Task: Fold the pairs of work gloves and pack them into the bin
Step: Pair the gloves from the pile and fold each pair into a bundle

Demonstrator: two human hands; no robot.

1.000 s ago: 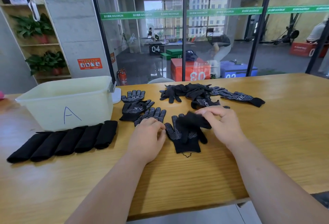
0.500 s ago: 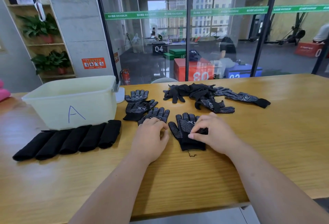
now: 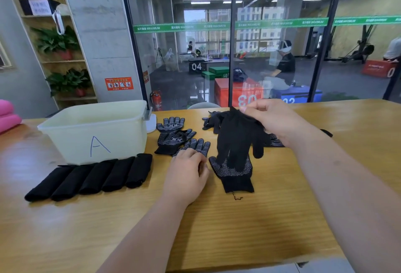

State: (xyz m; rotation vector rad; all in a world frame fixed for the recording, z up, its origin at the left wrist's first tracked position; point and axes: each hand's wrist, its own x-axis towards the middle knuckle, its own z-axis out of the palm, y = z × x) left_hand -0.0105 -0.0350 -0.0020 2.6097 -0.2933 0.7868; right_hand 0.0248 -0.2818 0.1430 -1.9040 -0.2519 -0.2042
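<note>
Gloves were spread before me, and one black glove (image 3: pixel 236 140) hung from my right hand (image 3: pixel 273 121). I pinched its cuff between thumb and fingertips, raised above the table (image 3: pixel 238 229), so that the glove's fingers pointed down. They hung in front of a flat glove (image 3: pixel 235 178) lying grip dots up, cuff toward me, with a loose thread (image 3: pixel 237 197) trailing from that cuff. Whether the two touched I could not tell.

My left hand (image 3: pixel 186 175) lay just left of the flat glove with its fingers bent. It covered the cuff end of a third glove (image 3: pixel 197 144), whose dotted fingers stuck out beyond my knuckles. I could not tell whether I gripped it or only pressed on it.

Beyond my left hand two spare gloves (image 3: pixel 172 134) overlapped each other, dots up. Farther back sat a heap of gloves (image 3: pixel 213 119), partly hidden behind the hanging glove and my right hand.

To the left stood the bin (image 3: pixel 65 140), pale plastic, upright, with a blue letter A (image 3: pixel 98 145) on its near wall. I could not see its floor. In front of it five folded bundles (image 3: pixel 93 177), all black, lay in a row on the table, side by side and touching, close to the bin's near wall. A pink cushion (image 3: pixel 6 117) showed at the far left edge.
</note>
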